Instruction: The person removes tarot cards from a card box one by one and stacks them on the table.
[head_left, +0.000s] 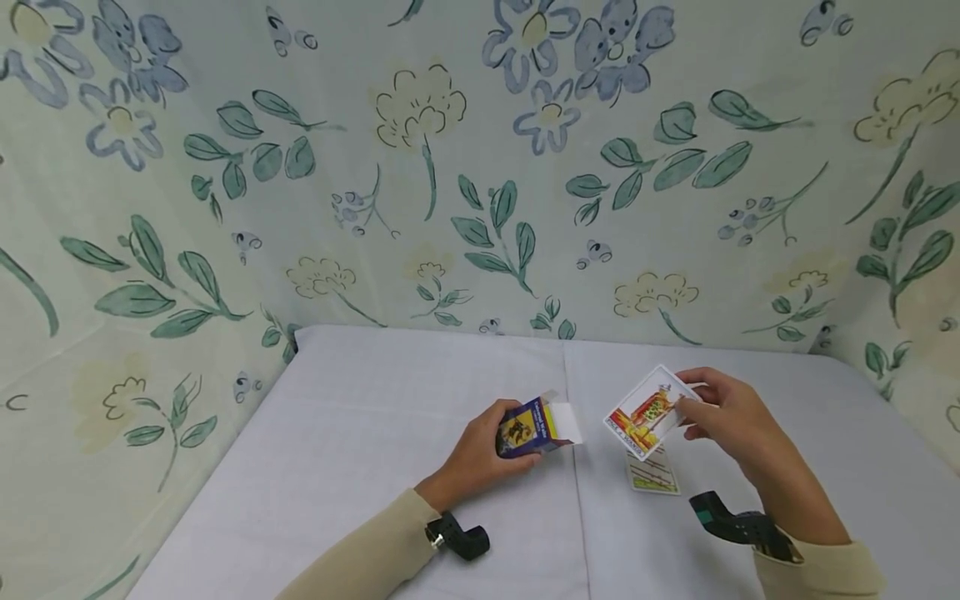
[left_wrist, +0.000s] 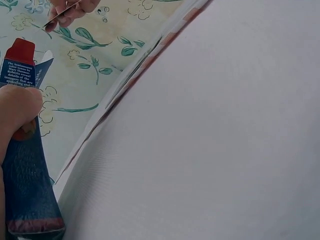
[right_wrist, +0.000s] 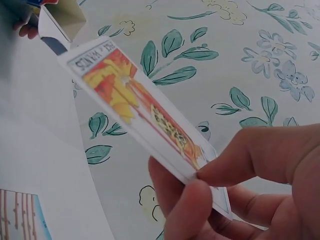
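Fingers pinched: one card (head_left: 649, 412) held by right hand (head_left: 738, 421) above another card (head_left: 655, 477); open box (head_left: 522, 430), contents unclear, gripped by left hand (head_left: 476, 450) short of the surface's (head_left: 352, 417) far edge.

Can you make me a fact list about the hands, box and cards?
Left hand: holds a small blue cardboard box with a yellow picture
Right hand: pinches a white-bordered rectangular card with a red-and-yellow picture
Box: open at the end towards the right hand
Other card: rectangular, brown-striped, lying on white cloth
Background: pale fabric with green leaves
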